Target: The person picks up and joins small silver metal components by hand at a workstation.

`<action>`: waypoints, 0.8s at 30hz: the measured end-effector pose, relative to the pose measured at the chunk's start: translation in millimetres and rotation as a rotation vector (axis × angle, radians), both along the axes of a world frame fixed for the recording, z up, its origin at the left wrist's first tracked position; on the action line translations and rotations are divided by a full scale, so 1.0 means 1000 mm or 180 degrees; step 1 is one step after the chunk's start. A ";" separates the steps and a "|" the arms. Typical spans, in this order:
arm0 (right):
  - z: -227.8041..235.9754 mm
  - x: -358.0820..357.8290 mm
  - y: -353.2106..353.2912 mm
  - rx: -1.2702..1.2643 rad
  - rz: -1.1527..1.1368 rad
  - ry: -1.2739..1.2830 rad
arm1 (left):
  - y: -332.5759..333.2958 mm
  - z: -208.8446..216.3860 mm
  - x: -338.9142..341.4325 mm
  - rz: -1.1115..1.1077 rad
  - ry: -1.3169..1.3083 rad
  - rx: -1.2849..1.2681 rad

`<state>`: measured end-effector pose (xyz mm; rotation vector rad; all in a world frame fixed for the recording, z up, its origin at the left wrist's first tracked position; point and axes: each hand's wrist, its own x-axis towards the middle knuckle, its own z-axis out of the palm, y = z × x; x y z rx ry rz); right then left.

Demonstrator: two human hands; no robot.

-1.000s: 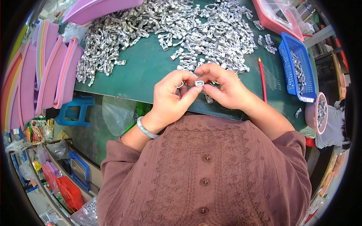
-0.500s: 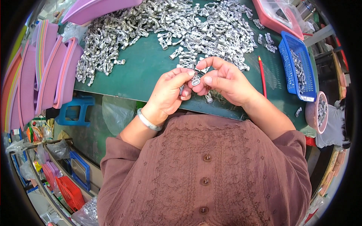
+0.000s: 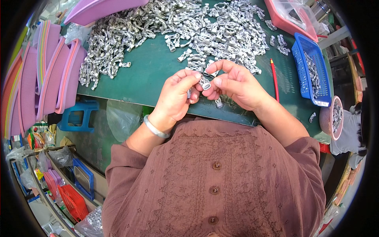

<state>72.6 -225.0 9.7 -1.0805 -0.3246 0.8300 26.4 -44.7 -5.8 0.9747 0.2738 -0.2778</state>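
Observation:
Over the near edge of a green table (image 3: pixel 150 75), my left hand (image 3: pixel 175 96) and my right hand (image 3: pixel 233 83) meet fingertip to fingertip. Between them they pinch a small silver metal clip (image 3: pixel 205 84). More small metal pieces peek out under my left fingers (image 3: pixel 189 94) and below my right palm (image 3: pixel 218 103). A large heap of the same silver metal clips (image 3: pixel 205 27) covers the table just beyond my hands. A silver bangle (image 3: pixel 154 128) circles my left wrist.
A blue basket (image 3: pixel 312 71) holding metal clips stands at the right, a red pencil (image 3: pixel 274 79) beside it. A pink tray (image 3: pixel 290 17) lies at the back right, stacked pink trays (image 3: pixel 43 79) at the left. A pink bowl (image 3: pixel 333 118) sits at the right edge, a blue stool (image 3: pixel 77 114) below the table.
Both hands have stayed together over the table edge, working the small clip between the fingertips; the fingers have shifted slightly and the clip has turned.

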 end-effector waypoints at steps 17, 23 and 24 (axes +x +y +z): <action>-0.005 -0.003 0.005 -0.0649 -0.0619 -0.1767 | -0.006 0.000 -0.005 0.0000 -0.0564 -0.0256; 0.010 0.011 -0.014 -0.1934 0.0001 -0.4740 | 0.000 0.000 -0.005 0.0061 -0.0494 -0.0302; 0.013 0.009 -0.015 -0.2209 0.0385 -0.4602 | 0.002 -0.003 -0.004 0.0072 -0.0523 -0.0285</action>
